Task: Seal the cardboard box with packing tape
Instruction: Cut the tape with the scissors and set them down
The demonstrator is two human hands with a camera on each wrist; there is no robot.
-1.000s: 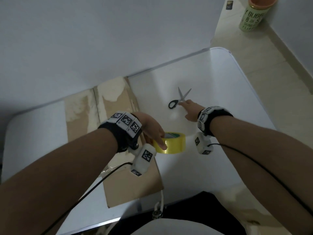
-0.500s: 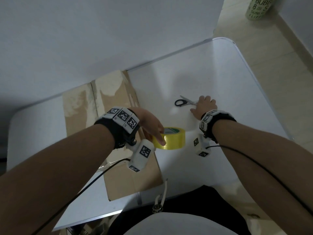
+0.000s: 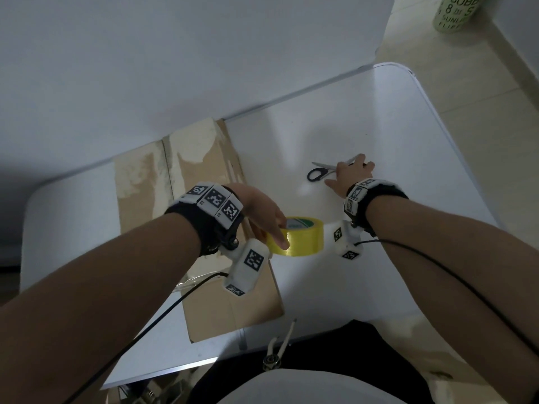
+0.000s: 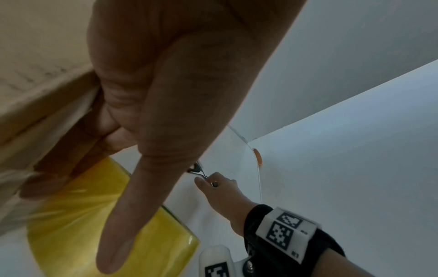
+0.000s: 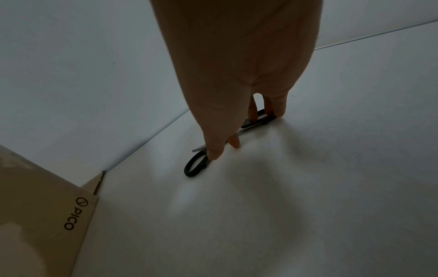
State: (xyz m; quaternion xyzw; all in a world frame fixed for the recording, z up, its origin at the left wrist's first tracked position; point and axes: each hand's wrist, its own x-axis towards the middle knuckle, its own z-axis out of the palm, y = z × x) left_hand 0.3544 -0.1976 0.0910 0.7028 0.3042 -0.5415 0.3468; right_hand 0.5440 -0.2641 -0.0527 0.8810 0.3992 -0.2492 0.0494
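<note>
- The left hand [image 3: 264, 211] has its grip on the yellow packing tape roll [image 3: 302, 239] — thumb down the near face, fingers curled over the far side next to the box.
- Just left of that grip lies the cardboard box [image 3: 201, 158], flaps closed, with torn pale patches on top; the roll stands on the white surface [image 3: 408, 170] touching or nearly touching the box's right edge.
- Beyond the roll and to its right, the right hand [image 3: 351, 173] presses down on the scissors [image 3: 319, 172] — fingertips on the blades and the black handle, though whether they have closed round it I cannot tell.
- Far off past the surface's corner, a green cup [image 3: 455, 13] stands on the floor.
</note>
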